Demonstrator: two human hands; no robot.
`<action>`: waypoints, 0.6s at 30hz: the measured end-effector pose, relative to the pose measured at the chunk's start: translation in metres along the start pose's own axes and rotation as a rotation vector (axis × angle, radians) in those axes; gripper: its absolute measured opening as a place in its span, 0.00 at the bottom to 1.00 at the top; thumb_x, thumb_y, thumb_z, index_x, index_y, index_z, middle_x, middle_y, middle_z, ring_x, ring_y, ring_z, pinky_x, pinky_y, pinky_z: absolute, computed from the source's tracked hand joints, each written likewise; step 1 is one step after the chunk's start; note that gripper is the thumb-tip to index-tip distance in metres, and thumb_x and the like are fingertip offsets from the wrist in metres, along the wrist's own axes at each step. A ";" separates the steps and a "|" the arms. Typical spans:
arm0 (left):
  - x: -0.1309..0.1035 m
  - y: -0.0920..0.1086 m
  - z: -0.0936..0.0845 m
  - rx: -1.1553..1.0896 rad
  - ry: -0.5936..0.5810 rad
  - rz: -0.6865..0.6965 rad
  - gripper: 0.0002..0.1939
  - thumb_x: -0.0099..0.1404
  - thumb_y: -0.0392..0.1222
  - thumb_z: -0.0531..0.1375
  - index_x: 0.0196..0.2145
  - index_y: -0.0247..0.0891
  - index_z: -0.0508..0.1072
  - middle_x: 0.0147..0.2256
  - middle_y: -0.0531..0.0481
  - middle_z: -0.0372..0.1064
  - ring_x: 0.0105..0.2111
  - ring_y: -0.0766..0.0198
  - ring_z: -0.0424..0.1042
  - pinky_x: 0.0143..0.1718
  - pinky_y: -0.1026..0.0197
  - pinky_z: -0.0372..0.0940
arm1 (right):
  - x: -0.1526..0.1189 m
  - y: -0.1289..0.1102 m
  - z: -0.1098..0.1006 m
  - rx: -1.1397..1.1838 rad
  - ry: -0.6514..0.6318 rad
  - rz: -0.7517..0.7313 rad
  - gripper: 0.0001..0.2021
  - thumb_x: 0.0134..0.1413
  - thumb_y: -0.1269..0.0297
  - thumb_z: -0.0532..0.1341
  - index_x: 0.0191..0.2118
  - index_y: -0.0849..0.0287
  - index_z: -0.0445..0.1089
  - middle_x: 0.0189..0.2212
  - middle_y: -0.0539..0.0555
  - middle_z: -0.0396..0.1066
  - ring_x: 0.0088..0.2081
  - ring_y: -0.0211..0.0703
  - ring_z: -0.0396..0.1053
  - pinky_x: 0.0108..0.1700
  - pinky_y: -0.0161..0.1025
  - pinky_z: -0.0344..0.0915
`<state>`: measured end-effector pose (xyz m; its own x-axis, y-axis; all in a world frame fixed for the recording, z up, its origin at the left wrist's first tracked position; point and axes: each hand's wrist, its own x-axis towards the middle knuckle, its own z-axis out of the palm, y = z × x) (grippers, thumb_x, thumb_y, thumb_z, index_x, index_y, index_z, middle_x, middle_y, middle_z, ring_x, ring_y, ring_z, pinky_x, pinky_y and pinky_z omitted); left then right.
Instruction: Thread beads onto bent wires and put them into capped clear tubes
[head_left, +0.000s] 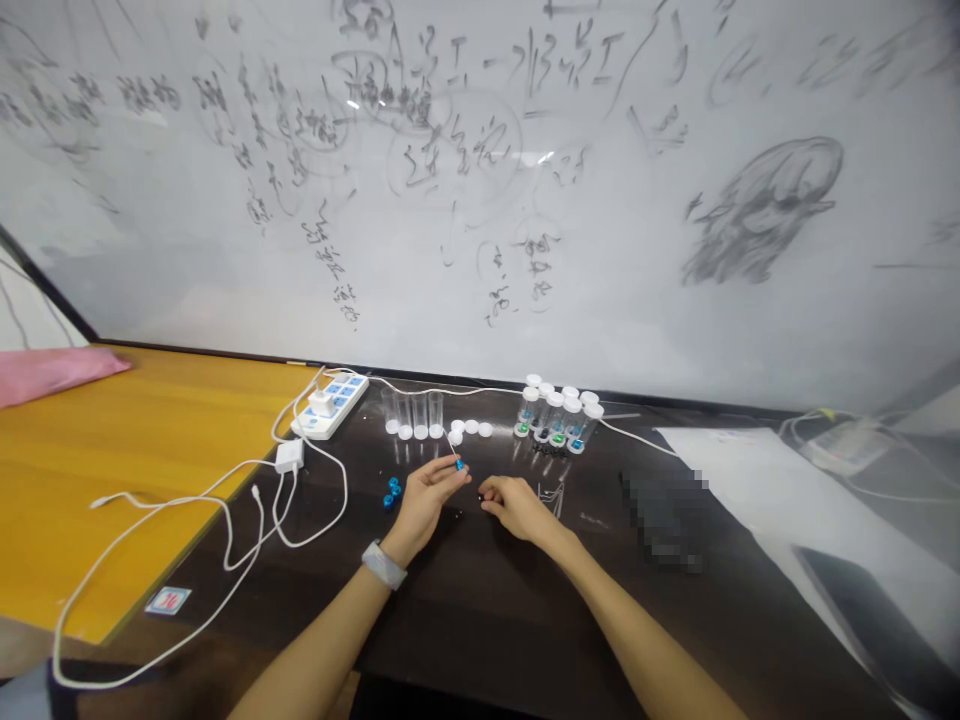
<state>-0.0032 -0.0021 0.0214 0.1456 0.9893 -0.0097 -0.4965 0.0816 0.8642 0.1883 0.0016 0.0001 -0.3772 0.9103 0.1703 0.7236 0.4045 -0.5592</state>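
My left hand (424,503) is closed, pinching a small shiny blue piece (460,464) with a thin pale stick (451,443) rising from it. Just to the right, my right hand (517,507) is also closed, its thumb and forefinger pinching a small dark piece (481,497) too tiny to identify. The hands are a little apart. Several loose blue pieces (392,487) lie left of my left hand. Beyond the hands stand several clear tubes (420,412), with white caps (471,427) beside them. Thin metal rods (553,497) rest near my right wrist.
White-capped tubes (572,420) holding blue and green pieces stand at the back right. A power strip (330,407), charger (289,456) and white cables occupy the left. Paper (720,460) and a dark phone-like slab (870,610) lie right. A whiteboard (450,300) rises behind.
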 end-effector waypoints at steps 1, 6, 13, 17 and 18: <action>0.000 0.000 0.000 -0.001 0.000 0.000 0.21 0.51 0.37 0.74 0.43 0.32 0.79 0.38 0.41 0.81 0.39 0.56 0.80 0.50 0.55 0.69 | 0.000 0.000 -0.001 0.003 -0.001 0.004 0.08 0.56 0.73 0.64 0.41 0.58 0.75 0.34 0.52 0.79 0.37 0.43 0.77 0.41 0.34 0.66; 0.001 -0.003 -0.001 -0.008 -0.010 -0.013 0.21 0.51 0.37 0.75 0.43 0.32 0.79 0.38 0.40 0.81 0.39 0.56 0.80 0.48 0.56 0.69 | 0.002 -0.004 -0.004 -0.025 -0.001 0.004 0.04 0.57 0.70 0.63 0.36 0.56 0.76 0.31 0.52 0.78 0.34 0.43 0.75 0.38 0.35 0.65; 0.000 -0.005 -0.001 0.034 -0.028 -0.017 0.22 0.50 0.39 0.75 0.43 0.33 0.79 0.39 0.39 0.81 0.39 0.55 0.80 0.49 0.55 0.69 | 0.001 -0.010 -0.007 -0.059 0.052 0.007 0.05 0.56 0.71 0.62 0.33 0.57 0.75 0.31 0.54 0.76 0.35 0.45 0.73 0.39 0.36 0.64; -0.003 -0.007 0.003 0.121 -0.023 0.020 0.22 0.50 0.41 0.75 0.44 0.34 0.79 0.39 0.39 0.81 0.40 0.53 0.80 0.50 0.52 0.69 | -0.004 -0.013 -0.005 0.237 0.287 0.074 0.09 0.62 0.63 0.59 0.35 0.58 0.76 0.30 0.52 0.77 0.31 0.43 0.72 0.37 0.37 0.66; -0.004 -0.008 0.004 0.154 -0.013 0.034 0.22 0.50 0.41 0.75 0.43 0.34 0.80 0.39 0.40 0.81 0.40 0.53 0.80 0.50 0.52 0.69 | -0.005 -0.015 -0.004 0.358 0.354 0.090 0.10 0.62 0.60 0.60 0.36 0.58 0.76 0.30 0.53 0.77 0.31 0.43 0.73 0.37 0.37 0.67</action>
<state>0.0039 -0.0068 0.0169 0.1424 0.9894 0.0268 -0.3646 0.0272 0.9308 0.1814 -0.0089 0.0109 -0.0590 0.9392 0.3381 0.4776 0.3240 -0.8167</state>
